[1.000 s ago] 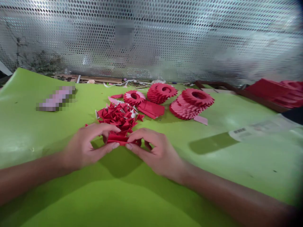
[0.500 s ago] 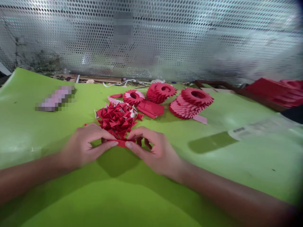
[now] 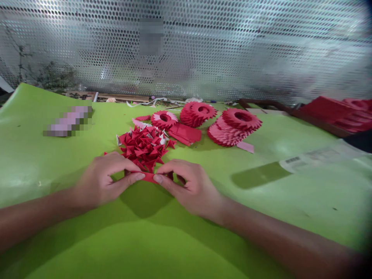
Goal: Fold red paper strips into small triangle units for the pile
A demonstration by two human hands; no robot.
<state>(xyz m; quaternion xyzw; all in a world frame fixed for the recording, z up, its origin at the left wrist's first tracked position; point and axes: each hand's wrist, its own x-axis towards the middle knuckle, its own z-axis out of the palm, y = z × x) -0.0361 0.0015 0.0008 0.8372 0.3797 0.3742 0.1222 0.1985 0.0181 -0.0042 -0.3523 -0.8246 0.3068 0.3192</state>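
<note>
While my left hand [image 3: 106,179] and right hand [image 3: 190,189] pinch the red paper strip [image 3: 149,177] over the table [image 3: 145,248], just this side of the folded-paper pile [image 3: 143,146], I'd press evenly and keep edges flush, though its far side looks mostly hidden.

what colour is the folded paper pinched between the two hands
The folded paper is red; the head view shows it best.

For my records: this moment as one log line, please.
left hand: pinches red paper strip; right hand: same; beyond: folded paper triangles
</note>
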